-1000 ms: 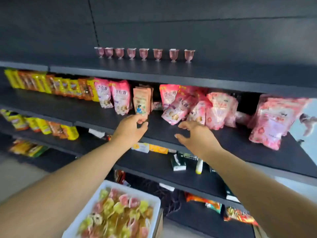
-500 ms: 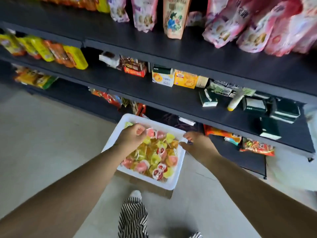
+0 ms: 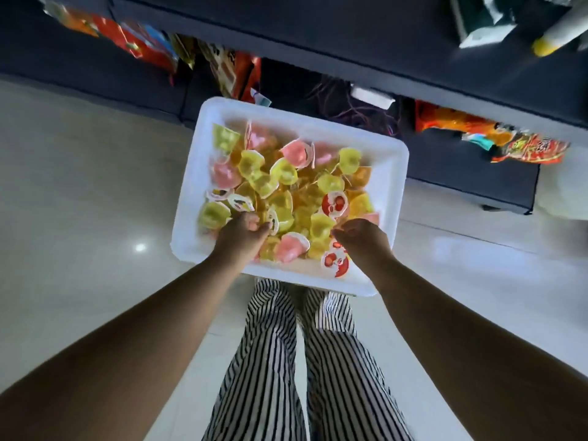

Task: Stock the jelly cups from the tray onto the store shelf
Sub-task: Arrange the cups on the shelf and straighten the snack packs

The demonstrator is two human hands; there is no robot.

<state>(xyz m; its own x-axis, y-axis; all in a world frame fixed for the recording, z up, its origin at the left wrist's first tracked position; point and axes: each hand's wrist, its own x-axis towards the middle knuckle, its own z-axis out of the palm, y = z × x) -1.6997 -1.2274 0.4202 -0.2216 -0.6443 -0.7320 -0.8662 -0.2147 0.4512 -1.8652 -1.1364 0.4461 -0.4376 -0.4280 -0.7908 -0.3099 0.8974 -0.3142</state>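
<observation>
White foam is what we are looking down on: the tray (image 3: 394, 173) is sitting low in front of the dark store shelf (image 3: 350, 30), just above our striped trousers (image 3: 270, 361), with pale glossy floor (image 3: 79, 202) spreading out on both sides. The jelly cups (image 3: 286, 186) are lying heaped inside it, yellow, pink and orange, some tipped so that their printed lids are facing up.

We are reaching in with both hands, which are lying apart at the near end of the tray. Our left hand (image 3: 243, 233) is curling its fingers around a cup with a white printed lid (image 3: 272, 221) near the left side of the pile. Our right hand (image 3: 362, 238) is hovering over the cups toward the right side, fingers bent loosely; we cannot tell whether it is gripping anything.

Beyond the tray, red and orange snack packets (image 3: 496, 138) are lying on the lowest shelf board, and a white tube with a yellow cap (image 3: 560, 30) is resting on the board above.
</observation>
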